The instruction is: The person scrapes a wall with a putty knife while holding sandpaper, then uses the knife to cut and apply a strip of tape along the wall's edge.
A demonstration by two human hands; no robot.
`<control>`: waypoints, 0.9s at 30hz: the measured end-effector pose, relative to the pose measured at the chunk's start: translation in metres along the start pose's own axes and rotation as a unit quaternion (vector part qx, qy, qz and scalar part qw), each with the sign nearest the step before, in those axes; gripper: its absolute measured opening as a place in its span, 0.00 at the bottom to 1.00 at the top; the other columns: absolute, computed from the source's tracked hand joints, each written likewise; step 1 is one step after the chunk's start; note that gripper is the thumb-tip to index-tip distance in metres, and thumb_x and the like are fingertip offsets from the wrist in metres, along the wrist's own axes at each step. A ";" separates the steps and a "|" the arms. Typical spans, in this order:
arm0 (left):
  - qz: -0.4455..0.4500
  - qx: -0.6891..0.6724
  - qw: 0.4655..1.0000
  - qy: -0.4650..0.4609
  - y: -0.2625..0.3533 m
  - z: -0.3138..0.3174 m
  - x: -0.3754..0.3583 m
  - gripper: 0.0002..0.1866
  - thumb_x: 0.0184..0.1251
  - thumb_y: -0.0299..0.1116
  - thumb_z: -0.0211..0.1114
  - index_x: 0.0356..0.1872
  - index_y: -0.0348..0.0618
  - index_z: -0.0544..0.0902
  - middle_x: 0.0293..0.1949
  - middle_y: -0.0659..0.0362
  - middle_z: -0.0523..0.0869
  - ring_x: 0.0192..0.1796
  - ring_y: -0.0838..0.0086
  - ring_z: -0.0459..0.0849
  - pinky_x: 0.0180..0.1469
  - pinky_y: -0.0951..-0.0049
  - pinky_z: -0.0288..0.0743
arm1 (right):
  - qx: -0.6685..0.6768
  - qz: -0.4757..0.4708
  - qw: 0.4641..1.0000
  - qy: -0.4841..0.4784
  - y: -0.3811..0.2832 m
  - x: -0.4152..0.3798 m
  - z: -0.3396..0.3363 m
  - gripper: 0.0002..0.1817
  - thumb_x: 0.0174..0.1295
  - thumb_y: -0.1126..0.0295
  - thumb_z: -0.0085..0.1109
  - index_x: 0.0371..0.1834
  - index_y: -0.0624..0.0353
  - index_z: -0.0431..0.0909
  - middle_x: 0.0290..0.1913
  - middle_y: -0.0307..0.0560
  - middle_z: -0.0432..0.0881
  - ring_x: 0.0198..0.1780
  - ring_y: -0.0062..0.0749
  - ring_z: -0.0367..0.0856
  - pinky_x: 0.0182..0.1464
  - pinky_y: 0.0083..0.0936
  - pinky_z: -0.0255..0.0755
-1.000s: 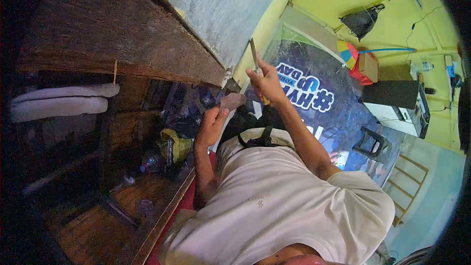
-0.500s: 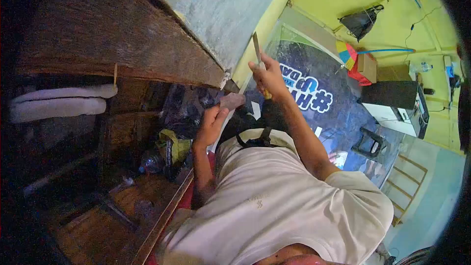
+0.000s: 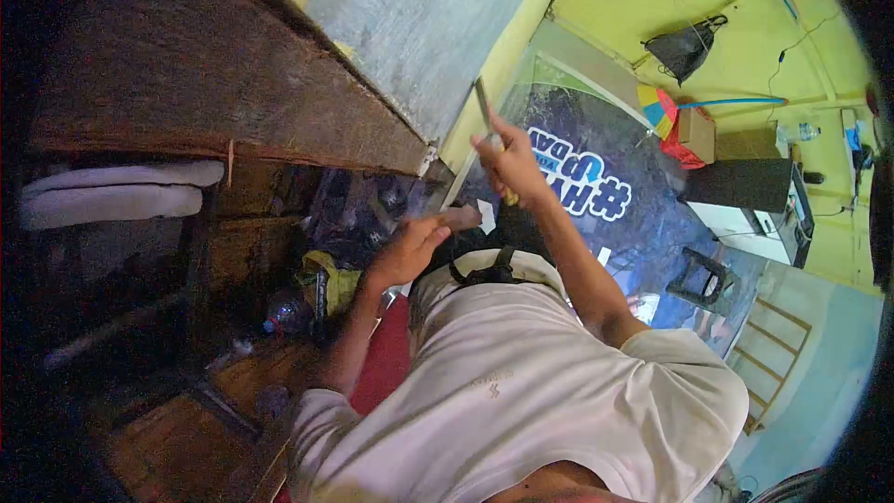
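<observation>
My right hand (image 3: 510,164) is wrapped round the yellow handle (image 3: 509,197) of a scraper. Its narrow blade (image 3: 482,98) points up, with the tip at the yellow corner edge of the wall (image 3: 410,33), where grey shows through patchy paint. Lower and to the left, my left hand (image 3: 410,250) pinches a flat brownish piece (image 3: 461,216), tilted so that little of its face shows; I cannot tell what it is. This piece lies below the wall's bottom corner, in front of my waist.
A dark wooden beam (image 3: 233,84) runs along the left, with pale rolled padding (image 3: 121,188) below it. Blue floor covering with white lettering (image 3: 582,186) lies beyond my right arm. A black stool (image 3: 700,278), a white cabinet (image 3: 745,224) and a cardboard box (image 3: 696,133) stand right.
My left hand has turned and shifted slightly right and down, so the brownish piece now appears narrower. My right hand has come down a little along the wall edge with the scraper.
</observation>
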State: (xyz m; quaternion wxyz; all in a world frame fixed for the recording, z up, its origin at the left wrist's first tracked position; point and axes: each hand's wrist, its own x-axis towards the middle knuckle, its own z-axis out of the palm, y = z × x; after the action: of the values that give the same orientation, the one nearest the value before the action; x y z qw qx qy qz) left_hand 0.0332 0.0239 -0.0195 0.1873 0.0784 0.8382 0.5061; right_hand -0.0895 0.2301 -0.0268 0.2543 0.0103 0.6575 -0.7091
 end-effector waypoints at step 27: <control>-0.015 -0.044 0.994 0.098 -0.030 0.037 -0.001 0.20 0.80 0.39 0.58 0.29 0.33 0.73 0.22 0.52 0.69 0.29 0.75 0.67 0.33 0.61 0.65 | 0.054 -0.006 0.999 -0.001 -0.012 0.000 -0.004 0.40 0.70 0.69 0.62 0.84 0.45 0.54 0.18 0.36 0.75 0.12 0.18 0.65 0.15 0.23 0.62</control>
State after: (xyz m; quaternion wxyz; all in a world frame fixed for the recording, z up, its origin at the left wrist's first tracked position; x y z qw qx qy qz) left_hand 0.0507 0.0401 -0.0608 0.1155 0.0076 0.8307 0.5445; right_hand -0.0952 0.2334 -0.0166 0.2502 0.0190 0.6183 -0.7448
